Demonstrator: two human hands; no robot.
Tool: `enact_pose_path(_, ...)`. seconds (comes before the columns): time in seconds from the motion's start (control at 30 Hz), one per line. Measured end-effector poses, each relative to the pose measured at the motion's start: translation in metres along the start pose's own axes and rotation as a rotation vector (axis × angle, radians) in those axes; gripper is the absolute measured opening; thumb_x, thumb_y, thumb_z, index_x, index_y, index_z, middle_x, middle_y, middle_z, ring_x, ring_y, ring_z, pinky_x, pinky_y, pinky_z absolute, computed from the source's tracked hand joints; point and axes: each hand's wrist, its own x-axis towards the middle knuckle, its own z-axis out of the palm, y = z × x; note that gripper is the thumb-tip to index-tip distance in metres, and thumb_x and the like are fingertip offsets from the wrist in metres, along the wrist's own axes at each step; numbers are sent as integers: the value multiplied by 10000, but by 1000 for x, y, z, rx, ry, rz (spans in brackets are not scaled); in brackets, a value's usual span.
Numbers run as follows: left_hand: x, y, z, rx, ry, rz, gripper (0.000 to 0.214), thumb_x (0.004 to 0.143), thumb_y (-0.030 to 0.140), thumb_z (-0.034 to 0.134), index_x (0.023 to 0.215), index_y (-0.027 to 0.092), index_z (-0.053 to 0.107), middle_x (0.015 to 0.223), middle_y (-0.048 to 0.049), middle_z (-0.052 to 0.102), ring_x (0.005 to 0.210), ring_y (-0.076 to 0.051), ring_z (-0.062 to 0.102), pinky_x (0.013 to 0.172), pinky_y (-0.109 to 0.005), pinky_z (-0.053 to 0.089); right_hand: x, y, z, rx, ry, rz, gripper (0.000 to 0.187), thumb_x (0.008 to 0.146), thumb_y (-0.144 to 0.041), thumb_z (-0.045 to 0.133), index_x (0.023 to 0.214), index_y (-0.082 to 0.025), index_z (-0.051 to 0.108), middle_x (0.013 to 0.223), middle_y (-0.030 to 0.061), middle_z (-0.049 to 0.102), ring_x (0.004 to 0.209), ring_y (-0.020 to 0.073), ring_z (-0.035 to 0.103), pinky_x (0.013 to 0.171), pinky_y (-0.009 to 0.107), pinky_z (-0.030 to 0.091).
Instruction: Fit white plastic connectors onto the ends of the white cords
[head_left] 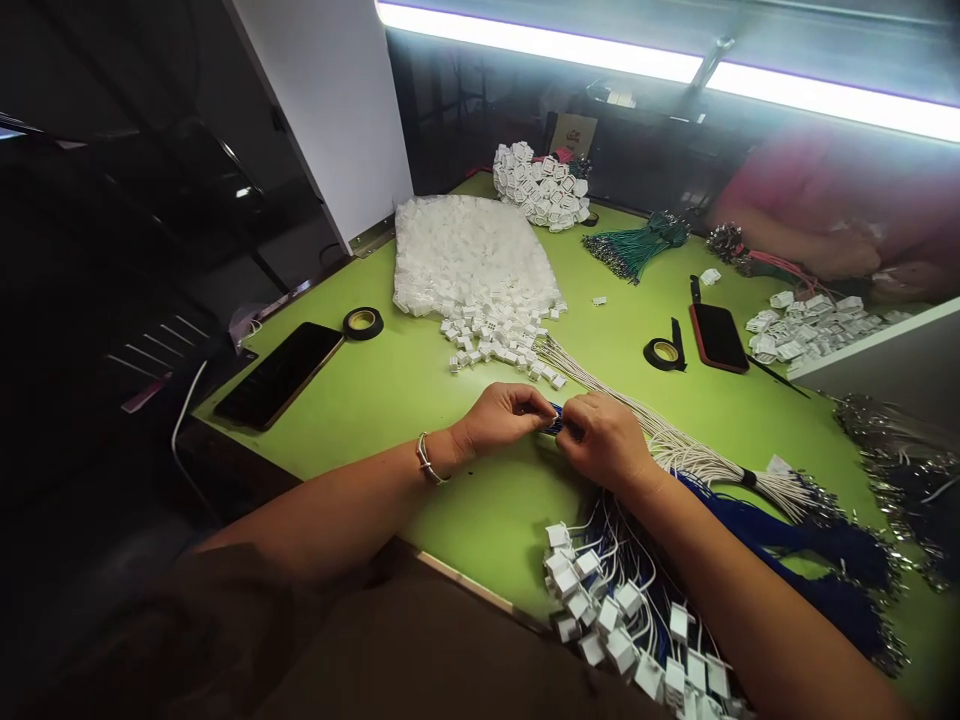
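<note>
My left hand (504,415) and my right hand (609,440) meet over the middle of the green table. The left thumb and forefinger are pinched together at a small whitish piece, too small to name. The right hand's fingers are curled closed beside it; what they grip is hidden. Tips of blue wires (555,418) show between and beneath the hands. Behind the right hand runs a bundle of white wires (626,400). Blue wires (772,525) spread to the right under my right forearm. Below it hang wires ending in white connectors (607,610).
Loose white connectors (491,340) spill from a clear bag (472,250). Black tape rolls (363,323) and two phones (281,372) lie at either side. Green wires (637,245) and more white connectors (540,185) lie at the back. A person in pink (817,200) appears behind the glossy panel, perhaps reflected.
</note>
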Motion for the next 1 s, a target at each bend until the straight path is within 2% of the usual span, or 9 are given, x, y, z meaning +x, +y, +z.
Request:
enact_pose_path(0.13, 0, -3, -1, -121, -30, -44, 180, 644, 195, 747, 782, 92, 697, 785, -75, 706, 744, -141, 642, 777, -298, 515, 1, 2, 0, 141, -20, 37, 147, 674, -161, 507, 551, -200, 434, 553, -10, 472, 560, 122, 398, 558, 251, 281)
enact_pose_path(0.3, -1, -3, 4, 8, -8, 18, 118, 644, 189, 738, 725, 112, 701, 764, -65, 703, 731, -139, 630, 762, -290, 508, -1, 0, 3, 112, -2, 36, 134, 685, -160, 515, 559, -196, 488, 572, 13, 527, 589, 137, 443, 579, 262, 308)
enact_pose_path(0.4, 0, -3, 5, -26, 39, 4, 139, 635, 197, 745, 734, 112, 699, 739, -56, 696, 706, -134, 626, 735, -286, 507, -1, 0, 4, 258, 43, 178, 125, 733, -184, 510, 621, -190, 566, 600, 12, 591, 574, 125, 489, 570, 244, 340)
enact_pose_path(0.47, 0, -4, 4, -96, 53, -48, 176, 621, 208, 759, 743, 103, 691, 717, -51, 688, 684, -129, 624, 725, -287, 506, -1, 1, 2, 312, 3, 268, 142, 761, -236, 525, 659, -194, 613, 605, 2, 620, 549, 116, 505, 548, 234, 343)
enact_pose_path(0.53, 1, -5, 4, -154, 65, -84, 204, 614, 224, 770, 751, 98, 684, 710, -45, 683, 673, -121, 622, 726, -287, 502, 0, 1, -2, 267, -51, 303, 170, 763, -284, 546, 645, -198, 633, 586, -1, 622, 528, 114, 501, 532, 236, 330)
enact_pose_path(0.73, 0, -7, 2, -202, 65, -87, 248, 598, 251, 794, 752, 95, 680, 714, -40, 679, 679, -116, 616, 737, -285, 489, -1, -1, -8, 126, -20, 216, 192, 746, -249, 530, 576, -190, 599, 567, 6, 588, 546, 116, 474, 544, 243, 306)
enact_pose_path(1.0, -1, -9, 3, -212, 24, -98, 265, 594, 268, 803, 750, 91, 683, 703, -46, 676, 665, -113, 601, 699, -264, 475, -2, -5, 7, 270, 6, 295, 181, 734, -225, 522, 581, -188, 612, 526, -10, 563, 500, 103, 449, 518, 234, 301)
